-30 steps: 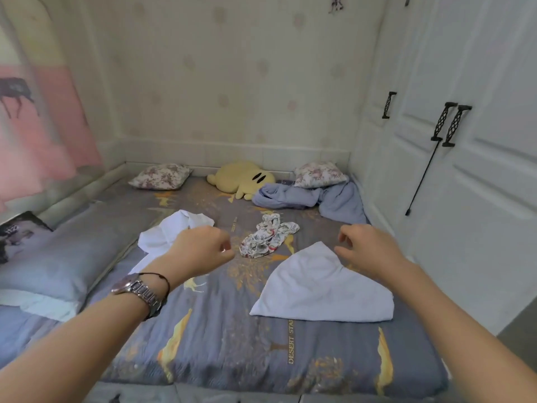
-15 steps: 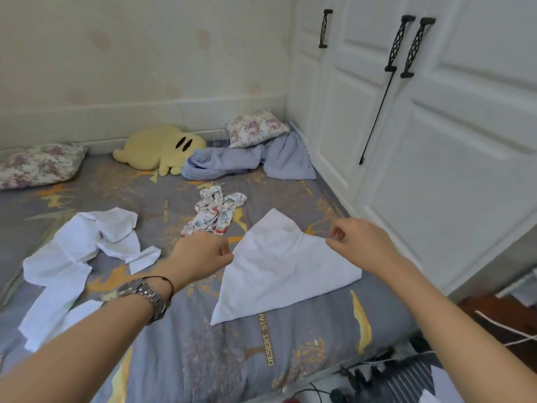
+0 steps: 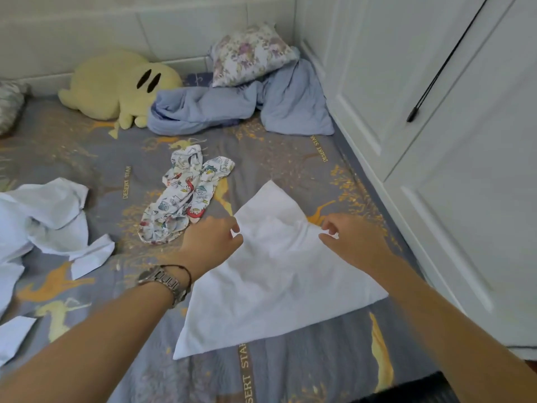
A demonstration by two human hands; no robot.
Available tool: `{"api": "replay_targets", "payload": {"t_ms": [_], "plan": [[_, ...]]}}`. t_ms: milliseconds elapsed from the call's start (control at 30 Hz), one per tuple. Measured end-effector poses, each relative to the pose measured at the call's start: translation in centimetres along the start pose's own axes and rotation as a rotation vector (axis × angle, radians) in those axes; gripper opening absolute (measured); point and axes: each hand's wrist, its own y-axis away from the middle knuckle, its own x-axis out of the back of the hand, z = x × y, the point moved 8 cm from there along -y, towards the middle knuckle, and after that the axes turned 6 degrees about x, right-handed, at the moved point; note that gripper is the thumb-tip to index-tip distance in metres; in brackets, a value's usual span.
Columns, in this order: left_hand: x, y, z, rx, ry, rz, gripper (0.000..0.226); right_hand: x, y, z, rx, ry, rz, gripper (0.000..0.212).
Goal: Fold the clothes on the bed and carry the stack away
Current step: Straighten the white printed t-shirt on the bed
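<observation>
On the bed (image 3: 87, 146), the folded cloth (image 3: 276, 280) lies nearest you, toward the right, with your left hand (image 3: 213, 242) at its left edge and your right hand (image 3: 353, 242) at its right edge. Just behind your left hand lies the printed garment (image 3: 186, 196). The crumpled shirt (image 3: 43, 216) is at far left. At the far wall sit the plush toy (image 3: 116, 85), the bundled blanket (image 3: 238, 109) to its right, and the pillow (image 3: 250, 53) resting on that blanket. The wardrobe doors (image 3: 436, 141) stand along the bed's right side.

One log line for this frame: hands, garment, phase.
phase: grasp | left hand: pinching white garment | right hand: pinching it | unfolded: printed garment
</observation>
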Motion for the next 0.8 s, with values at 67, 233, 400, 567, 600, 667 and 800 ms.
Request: {"api": "replay_targets", "payload": {"t_ms": [67,233,400,567,600,667,800], "plan": [[-1.7,-2.3,-0.1,0.007,0.023,-0.011,0.031,-1.5,-2.6,1.2,-0.009,0.001,-0.020,0.011],[-5.6,-7.4,-1.2,0.019,0.049,0.009,0.031,-5.2,-8.1,3.1,-0.029,-0.038,-0.039,0.008],[-10.7,-12.5,-3.3,0.044,0.072,-0.026,0.032,-9.9,-12.5,5.7,-0.054,-0.062,-0.051,0.014],[-15.4,-16.4,-5.6,0.123,0.143,-0.092,0.042,-14.0,-16.9,8.2,-0.063,-0.156,-0.059,0.040],[-16.1,-17.1,-5.8,0.121,0.161,-0.105,0.044,-14.8,-17.9,8.4,-0.048,-0.173,-0.067,0.044],[-17.2,-18.3,-6.0,0.116,0.186,-0.123,0.050,-16.2,-19.6,8.5,-0.011,-0.208,-0.083,0.050],[-19.1,-20.4,-7.0,0.180,0.274,-0.131,0.058,-18.6,-23.0,9.0,0.026,-0.259,-0.072,0.051]]}}
